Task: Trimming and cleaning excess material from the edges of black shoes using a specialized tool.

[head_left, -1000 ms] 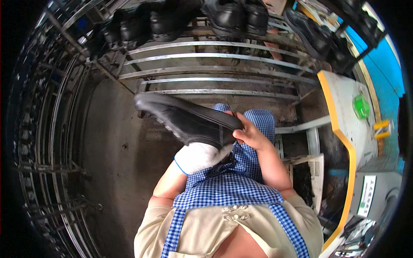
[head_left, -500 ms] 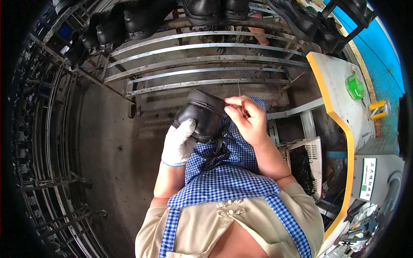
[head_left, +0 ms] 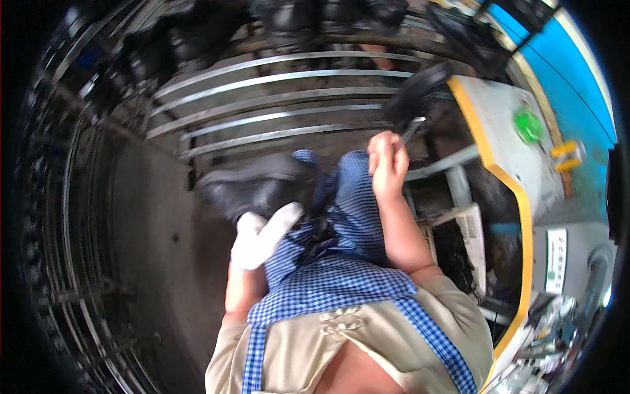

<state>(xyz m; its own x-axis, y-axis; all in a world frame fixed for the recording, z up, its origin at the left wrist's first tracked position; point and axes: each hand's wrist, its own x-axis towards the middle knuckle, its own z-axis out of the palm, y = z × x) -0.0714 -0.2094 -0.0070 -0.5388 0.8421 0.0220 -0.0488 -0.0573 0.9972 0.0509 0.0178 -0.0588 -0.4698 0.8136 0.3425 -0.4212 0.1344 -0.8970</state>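
Note:
My left hand (head_left: 259, 238), in a white glove, grips a black leather shoe (head_left: 259, 187) from below, over my left knee and the blue checked apron (head_left: 351, 217). My right hand (head_left: 387, 161) is bare and closed in a fist, raised to the right of the shoe and apart from it. A thin shaft runs from this fist up to a dark, blurred object (head_left: 417, 97); I cannot tell what kind of tool it is.
A metal rack of grey rails (head_left: 275, 98) stands in front of me, with several black shoes (head_left: 197, 39) on its upper shelf. On the right is a white worktable with a yellow edge (head_left: 505, 177), a green object (head_left: 527, 123) on it. A white crate (head_left: 469, 243) sits by my right knee.
The shoe has come down and to the left, now lying flat in my gloved left hand. My right hand has left the shoe and moved up and to the right, toward the table.

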